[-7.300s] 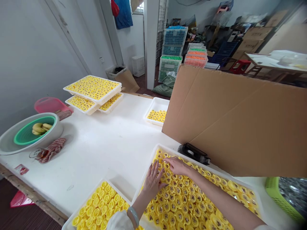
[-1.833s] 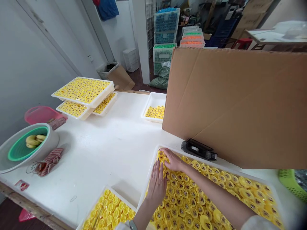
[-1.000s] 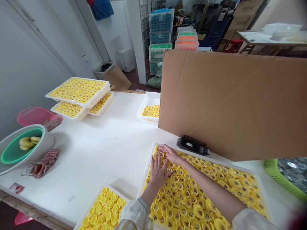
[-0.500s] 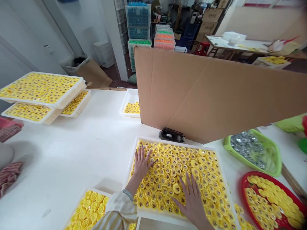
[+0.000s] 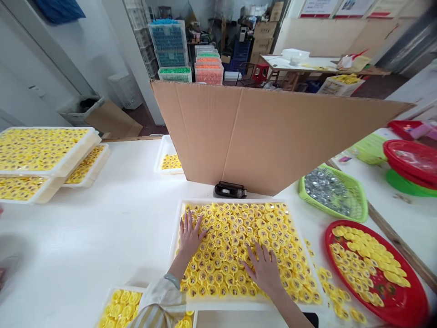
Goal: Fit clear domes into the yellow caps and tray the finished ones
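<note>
Left hand (image 5: pixel 190 236) and right hand (image 5: pixel 262 269) lie spread on the yellow caps (image 5: pixel 235 232), apparently one layer, confined by the white tray (image 5: pixel 221 304) walls

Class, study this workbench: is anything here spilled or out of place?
Yes: loose yellow plastic discs lie scattered on the white table between the white tray and the red tray, outside any container, unlike the others.
</note>
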Demonstrator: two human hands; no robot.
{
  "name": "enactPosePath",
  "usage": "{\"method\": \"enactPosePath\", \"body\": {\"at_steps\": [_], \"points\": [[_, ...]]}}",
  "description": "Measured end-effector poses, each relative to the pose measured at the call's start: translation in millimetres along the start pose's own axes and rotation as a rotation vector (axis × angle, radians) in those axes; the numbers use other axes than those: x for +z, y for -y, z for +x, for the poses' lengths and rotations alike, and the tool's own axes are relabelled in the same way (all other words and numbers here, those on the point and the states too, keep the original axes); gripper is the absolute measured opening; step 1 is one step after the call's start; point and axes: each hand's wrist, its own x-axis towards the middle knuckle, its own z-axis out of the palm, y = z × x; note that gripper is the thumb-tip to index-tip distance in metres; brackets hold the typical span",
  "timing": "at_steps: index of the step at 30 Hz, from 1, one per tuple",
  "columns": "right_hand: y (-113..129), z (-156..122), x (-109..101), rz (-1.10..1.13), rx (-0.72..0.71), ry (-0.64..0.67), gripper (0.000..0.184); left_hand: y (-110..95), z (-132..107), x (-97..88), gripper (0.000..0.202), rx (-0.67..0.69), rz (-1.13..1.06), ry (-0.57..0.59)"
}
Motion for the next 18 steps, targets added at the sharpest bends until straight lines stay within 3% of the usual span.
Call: {"method": "enactPosePath", "body": {"at_steps": [10,18], "points": [[5,7,2,-0.040,-0.186,0.045,0.028,1,1,1.1,0.058,0.000,0.005,-0.005],[1,18,14,-0.010,-0.280,-0.047,0.024,-3,1,-0.8,0.061,-0.011,0.017,-0.038]]}}
